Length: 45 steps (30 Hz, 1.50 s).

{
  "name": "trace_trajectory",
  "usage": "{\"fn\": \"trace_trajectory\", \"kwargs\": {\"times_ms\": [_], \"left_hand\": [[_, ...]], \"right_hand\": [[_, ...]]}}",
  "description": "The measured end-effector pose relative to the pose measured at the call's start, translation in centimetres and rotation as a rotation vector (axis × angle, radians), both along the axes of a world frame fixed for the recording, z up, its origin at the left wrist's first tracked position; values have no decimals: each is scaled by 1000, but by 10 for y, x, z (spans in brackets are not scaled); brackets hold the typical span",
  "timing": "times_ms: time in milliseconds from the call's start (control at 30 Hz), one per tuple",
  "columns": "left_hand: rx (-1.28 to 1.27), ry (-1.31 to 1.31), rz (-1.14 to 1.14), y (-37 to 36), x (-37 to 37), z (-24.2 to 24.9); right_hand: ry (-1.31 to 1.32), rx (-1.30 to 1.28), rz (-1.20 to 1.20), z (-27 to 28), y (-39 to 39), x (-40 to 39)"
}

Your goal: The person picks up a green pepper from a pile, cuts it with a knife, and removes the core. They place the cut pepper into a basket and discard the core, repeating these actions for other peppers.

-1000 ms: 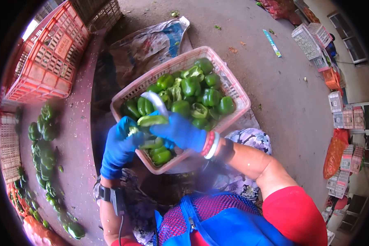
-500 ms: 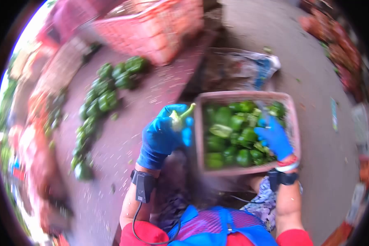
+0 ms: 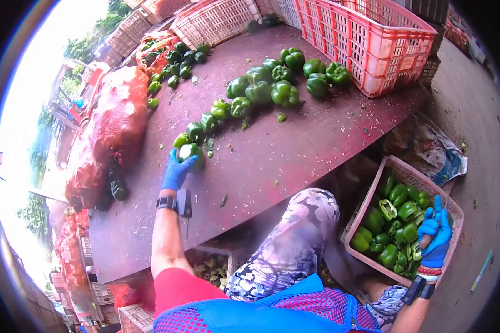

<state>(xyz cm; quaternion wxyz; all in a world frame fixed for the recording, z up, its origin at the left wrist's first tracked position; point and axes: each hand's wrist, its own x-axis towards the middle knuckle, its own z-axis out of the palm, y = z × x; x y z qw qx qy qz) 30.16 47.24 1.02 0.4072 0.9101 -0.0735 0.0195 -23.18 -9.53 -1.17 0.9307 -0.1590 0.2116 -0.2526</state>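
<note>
My left hand (image 3: 178,170), in a blue glove, reaches over the table to a green bell pepper (image 3: 193,154) at the near end of a row of peppers. Thumb and fingers are apart at its near side, touching it or very close. My right hand (image 3: 438,238), also gloved in blue, is over a pink crate (image 3: 363,222) holding green peppers (image 3: 390,254), one of them cut open (image 3: 388,210). Its fingers are curled around a short brownish handle (image 3: 425,241), apparently a knife's, with one finger stretched out. The blade cannot be made out.
More bell peppers (image 3: 259,93) lie across the reddish table (image 3: 250,172). A red plastic crate (image 3: 391,53) stands at its far right. Filled mesh sacks (image 3: 119,114) line the left edge. A crumpled sack (image 3: 425,147) lies beyond the pepper crate, below the table's edge.
My left hand has moved left from beside the crate to the table pepper; the pale green stem piece it held is gone from it. My right hand stays over the crate. The view has turned left.
</note>
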Motion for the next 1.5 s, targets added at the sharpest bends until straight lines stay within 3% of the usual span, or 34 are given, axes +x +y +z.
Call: {"fn": "trace_trajectory", "kwargs": {"times_ms": [67, 200, 267, 367, 400, 467, 500, 533, 567, 600, 633, 667, 700, 733, 800, 833, 933, 967, 1067, 1167, 1200, 1233, 1267, 1333, 1400, 1500], "left_hand": [[-285, 125, -40, -3, 52, -36], [-366, 417, -139, -35, 55, -43], [-499, 491, -145, -80, 13, -14], [-877, 639, -187, -150, -42, 22], [-893, 770, -188, -171, -59, 34], [-975, 1107, -454, -216, -87, 47], [-1002, 1238, -530, -248, -112, 58], [-1022, 1373, -607, -283, -141, 66], [-1002, 1409, -621, -310, -169, 63], [-597, 788, -1140, -328, -193, 46], [-252, 19, -1288, -346, -217, 30], [-464, 654, -1217, -367, -251, 45], [-689, 1214, -897, -389, -285, 60], [-586, 1262, -979, -395, -293, 71], [-764, 1295, -1163, -408, -297, 47], [-711, 1172, -1193, -412, -299, 41], [-599, 1158, -1279, -426, -313, 30], [-592, 1107, -1256, -428, -313, 17], [-568, 865, -1123, -426, -316, -17], [-525, 877, -1100, -425, -310, -16], [-595, 1045, -1070, -424, -307, -10], [-667, 1209, -1033, -424, -303, 1], [-742, 1372, -988, -425, -299, 7], [-689, 1290, -921, -426, -295, 5], [-598, 1174, -887, -425, -296, 7], [-309, 847, -969, -427, -295, -5]], "right_hand": [[-29, -76, 106, -3, 11, 8], [216, -163, 6, 10, 29, 31], [394, -280, -28, 22, 40, 45], [440, -565, -3, 18, 57, 57], [412, -622, 46, 20, 63, 63], [258, -561, 136, 35, 81, 78], [348, -678, 193, 45, 88, 84], [241, -1016, 57, 53, 97, 98], [230, -1058, 153, 61, 99, 97], [217, -1158, 113, 61, 99, 98], [325, -1457, -16, 59, 94, 97], [479, -1730, -189, 56, 89, 96], [500, -1618, -229, 55, 82, 88], [506, -1506, -268, 55, 73, 79], [267, -876, -92, 58, 51, 59], [136, -561, -7, 59, 45, 52], [235, -445, -60, 44, 56, 49], [214, -564, -114, 33, 61, 53], [317, -557, -65, 26, 59, 49], [351, -812, -57, 13, 55, 49], [342, -900, -52, 11, 52, 49], [428, -778, 134, 31, 46, 39], [491, -861, 93, 44, 44, 32], [620, -1030, 20, 59, 41, 26], [727, -1560, -114, 48, 43, 35], [991, -1735, 106, 45, 64, 42]]}}
